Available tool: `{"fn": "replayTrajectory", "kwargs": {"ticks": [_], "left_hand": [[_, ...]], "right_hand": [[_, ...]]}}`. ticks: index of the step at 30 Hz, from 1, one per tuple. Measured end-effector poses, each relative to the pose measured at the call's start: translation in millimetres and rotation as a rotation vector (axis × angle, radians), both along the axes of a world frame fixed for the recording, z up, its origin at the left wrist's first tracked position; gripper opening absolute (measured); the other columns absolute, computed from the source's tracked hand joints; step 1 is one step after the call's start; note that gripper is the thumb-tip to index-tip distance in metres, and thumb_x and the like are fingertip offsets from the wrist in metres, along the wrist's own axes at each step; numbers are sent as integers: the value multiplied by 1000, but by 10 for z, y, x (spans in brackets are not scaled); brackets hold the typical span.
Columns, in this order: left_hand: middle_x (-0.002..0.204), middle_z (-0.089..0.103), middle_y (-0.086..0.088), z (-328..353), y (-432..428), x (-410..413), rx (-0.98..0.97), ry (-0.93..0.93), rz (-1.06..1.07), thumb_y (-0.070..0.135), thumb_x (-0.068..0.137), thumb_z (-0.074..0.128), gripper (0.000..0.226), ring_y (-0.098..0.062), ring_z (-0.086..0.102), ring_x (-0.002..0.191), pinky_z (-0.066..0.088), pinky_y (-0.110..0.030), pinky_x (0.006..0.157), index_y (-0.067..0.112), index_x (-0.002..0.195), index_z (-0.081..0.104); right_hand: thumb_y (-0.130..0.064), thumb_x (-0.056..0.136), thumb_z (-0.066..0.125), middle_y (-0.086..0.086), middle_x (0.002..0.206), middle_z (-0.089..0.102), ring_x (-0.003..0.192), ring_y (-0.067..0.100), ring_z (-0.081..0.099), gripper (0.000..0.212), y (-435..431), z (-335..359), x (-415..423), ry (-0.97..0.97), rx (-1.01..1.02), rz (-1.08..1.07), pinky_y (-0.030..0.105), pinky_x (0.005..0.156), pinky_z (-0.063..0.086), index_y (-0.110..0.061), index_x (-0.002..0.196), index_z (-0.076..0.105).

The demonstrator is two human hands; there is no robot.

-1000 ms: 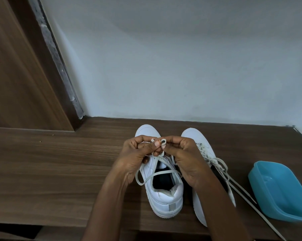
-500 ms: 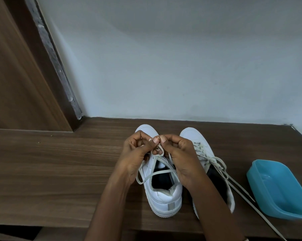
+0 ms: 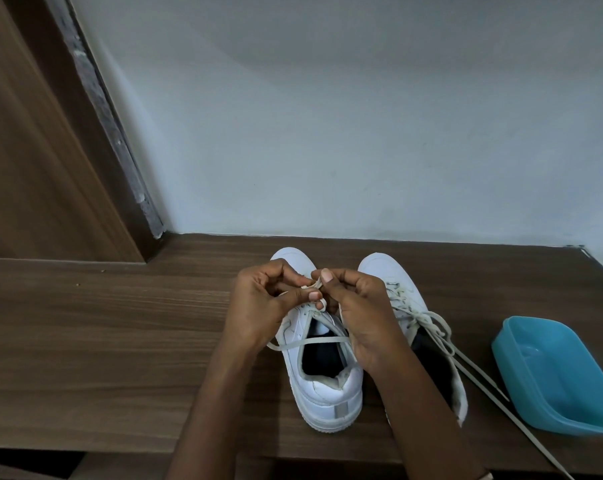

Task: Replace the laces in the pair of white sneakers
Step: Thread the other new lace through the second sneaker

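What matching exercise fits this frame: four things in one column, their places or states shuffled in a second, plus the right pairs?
Things:
1. left sneaker
2. right sneaker
3. blue tub
4. left hand

Places or states:
A. at the right end of the table
B. its lace lies slack across its opening
C. pinches that lace opposite the right hand
D. laces threaded, ends trailing toward the near edge

Pairs: 1-B, 2-D, 3-A, 4-C.
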State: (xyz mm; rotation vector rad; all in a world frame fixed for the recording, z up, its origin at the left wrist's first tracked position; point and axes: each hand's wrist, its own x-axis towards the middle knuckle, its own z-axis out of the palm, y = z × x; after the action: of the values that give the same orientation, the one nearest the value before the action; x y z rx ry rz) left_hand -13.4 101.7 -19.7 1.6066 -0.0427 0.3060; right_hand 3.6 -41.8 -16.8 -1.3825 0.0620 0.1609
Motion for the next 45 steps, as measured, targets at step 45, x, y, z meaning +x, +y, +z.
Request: {"fn": "replayTrajectory", "kwargs": {"ticks": [45], "left_hand": [[80, 76, 16, 11, 136, 2, 388, 33, 28, 9, 80, 81, 19, 1, 72, 78, 54, -13, 71, 26, 88, 81]], "right_hand": [[2, 68, 86, 10, 76, 74, 72, 26, 72, 22, -217, 168, -4, -227, -389, 169, 45, 73, 61, -15, 70, 72]]}}
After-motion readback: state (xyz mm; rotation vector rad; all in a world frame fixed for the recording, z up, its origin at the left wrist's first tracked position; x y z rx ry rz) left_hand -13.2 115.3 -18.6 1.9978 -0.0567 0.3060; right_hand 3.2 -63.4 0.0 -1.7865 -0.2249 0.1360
